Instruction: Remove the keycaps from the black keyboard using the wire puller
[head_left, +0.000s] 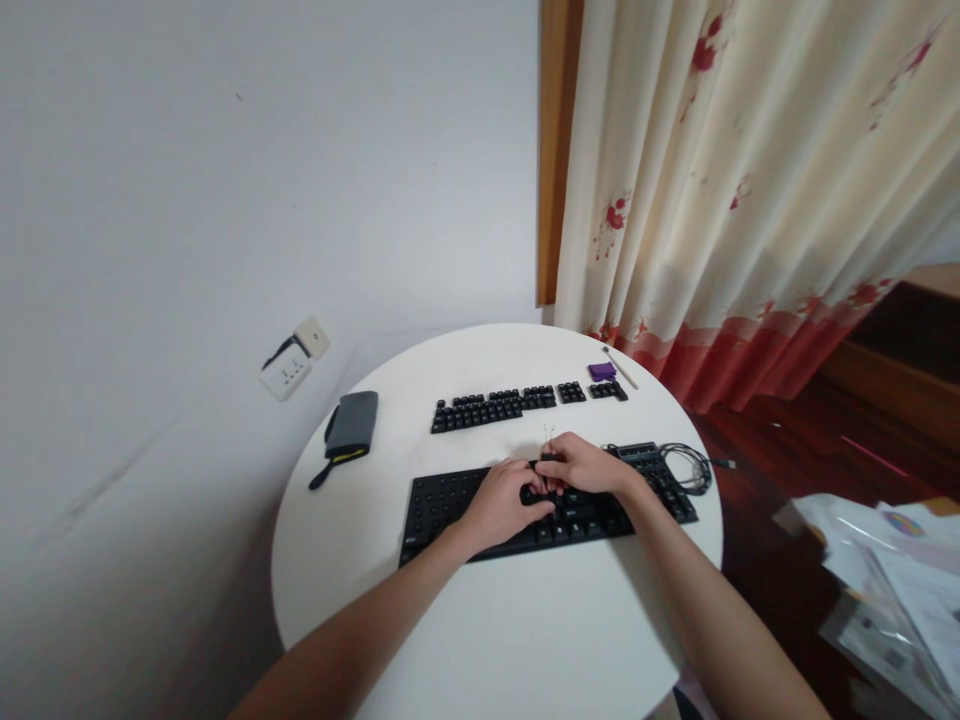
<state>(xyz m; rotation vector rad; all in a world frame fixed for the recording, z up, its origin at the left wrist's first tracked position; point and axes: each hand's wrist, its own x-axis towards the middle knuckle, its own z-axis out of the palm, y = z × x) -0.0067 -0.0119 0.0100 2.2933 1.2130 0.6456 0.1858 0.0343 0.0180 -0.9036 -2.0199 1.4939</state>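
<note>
A black keyboard (442, 495) lies on the round white table, with keycaps off part of its left side. My left hand (504, 500) rests over its middle, thumb and fingers apart around a small dark gap. What lies under those fingertips is hidden. Close beside it, my right hand (576, 465) is closed on a small keycap puller (550, 456), whose thin wire prongs point up and away from me. The fingertips of both hands nearly meet above the keys.
Removed keycaps (480, 410) stand in rows behind the keyboard. A purple cloth (601, 372) and a brush (622, 369) lie at the back right. A grey pouch (352, 424) sits at left, a coiled cable (694, 470) at right. Papers (885, 570) are beyond the table.
</note>
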